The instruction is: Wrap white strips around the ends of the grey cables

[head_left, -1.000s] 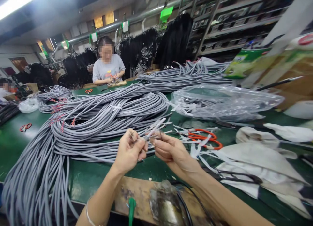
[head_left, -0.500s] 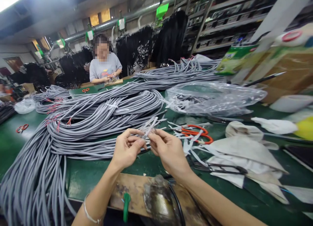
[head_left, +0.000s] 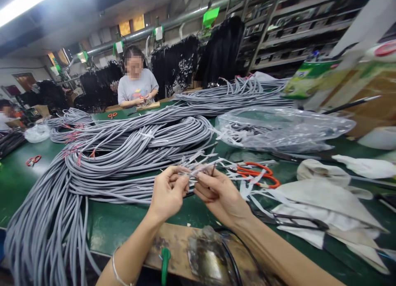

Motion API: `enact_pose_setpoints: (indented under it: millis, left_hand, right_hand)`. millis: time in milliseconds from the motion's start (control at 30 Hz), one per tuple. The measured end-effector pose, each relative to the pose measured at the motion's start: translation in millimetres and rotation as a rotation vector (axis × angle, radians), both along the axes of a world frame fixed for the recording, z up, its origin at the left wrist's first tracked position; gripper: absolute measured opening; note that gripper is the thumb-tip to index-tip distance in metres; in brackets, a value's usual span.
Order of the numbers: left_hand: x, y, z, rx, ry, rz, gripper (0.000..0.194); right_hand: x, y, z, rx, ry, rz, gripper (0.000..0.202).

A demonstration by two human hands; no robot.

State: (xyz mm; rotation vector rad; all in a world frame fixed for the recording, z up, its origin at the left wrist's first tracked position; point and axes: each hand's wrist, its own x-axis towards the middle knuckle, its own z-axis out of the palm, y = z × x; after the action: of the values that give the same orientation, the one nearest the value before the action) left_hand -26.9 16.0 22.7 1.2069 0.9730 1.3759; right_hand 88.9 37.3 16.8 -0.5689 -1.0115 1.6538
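Lowered a little since the earlier frame, with the strips now lying flatter between the fingers instead of pointing up and away. Left hand (head_left: 168, 193) pinched shut on the near end of a small bunch of white strips (head_left: 198, 169); right hand (head_left: 218, 191) closed on the same bunch just beside it, with a thin dark stem poking up past the thumb.

Best done, at a guess, by keeping both pinches close together so the limp strips stay gathered, and by working above the bench (head_left: 123, 224) rather than over the grey cables (head_left: 130, 150), where loose ends could snag.

Thin, flat, pale and floppy, fanning out at the far tips toward the middle of the bench. Held above the near edge, over the front of the cable heap. More loose strips around the orange scissors (head_left: 258, 174) to the right, near a clear plastic bag (head_left: 284, 129) and pale cloth pieces (head_left: 321, 199). Another person (head_left: 137, 88) seated at the far edge.
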Motion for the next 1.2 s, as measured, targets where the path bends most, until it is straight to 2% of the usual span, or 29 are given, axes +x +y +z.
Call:
enact_pose_setpoints:
  millis: [167, 367, 500, 600, 667, 733, 800, 900, 967, 1100, 1167, 1200]
  left_hand:
    - [-2, -1, 3.6, 0.004, -0.050, -0.022, 0.050]
    - [-4, 0, 5.6, 0.012, -0.030, -0.162, 0.052]
    - [-5, 0, 4.4, 0.038, 0.012, -0.281, 0.050]
    - [-10, -3, 5.5, 0.025, 0.035, -0.371, 0.048]
    - [-14, -5, 7.1, 0.026, 0.025, -0.365, 0.047]
    - [-18, -5, 8.6, 0.014, 0.001, -0.323, 0.048]
    - [-21, -5, 9.7, -0.013, -0.004, -0.310, 0.053]
    - [-23, -4, 10.0, -0.069, 0.002, -0.376, 0.068]
    - [-23, -3, 9.3, -0.076, -0.027, -0.407, 0.080]
    - [-23, -2, 7.4, -0.041, -0.064, -0.416, 0.096]
    - [-20, -1, 6.7, -0.051, -0.042, -0.402, 0.098]
    - [-19, -1, 6.4, -0.058, -0.028, -0.386, 0.097]
  right_hand:
    - [0, 1, -2.0, -0.012, -0.020, 0.007, 0.043]
    - [-4, -2, 0.0, -0.034, -0.075, -0.040, 0.042]
    - [-5, -3, 3.3, -0.089, -0.078, -0.183, 0.043]
    - [11, 9, 7.3, -0.156, -0.038, -0.350, 0.044]
    - [27, 19, 10.3, -0.206, 0.039, -0.516, 0.048]
    - [38, 24, 12.1, -0.184, 0.070, -0.594, 0.046]
    - [38, 21, 11.2, -0.119, 0.036, -0.470, 0.045]
    - [23, 7, 5.2, -0.001, -0.065, -0.101, 0.052]
    - [13, -1, 1.1, 0.022, -0.114, 0.056, 0.057]
    - [7, -4, -2.1, -0.044, -0.106, 0.126, 0.058]
    - [7, -2, -2.8, -0.047, -0.109, 0.066, 0.047]
    - [7, -2, -3.5, -0.031, -0.120, -0.012, 0.042]
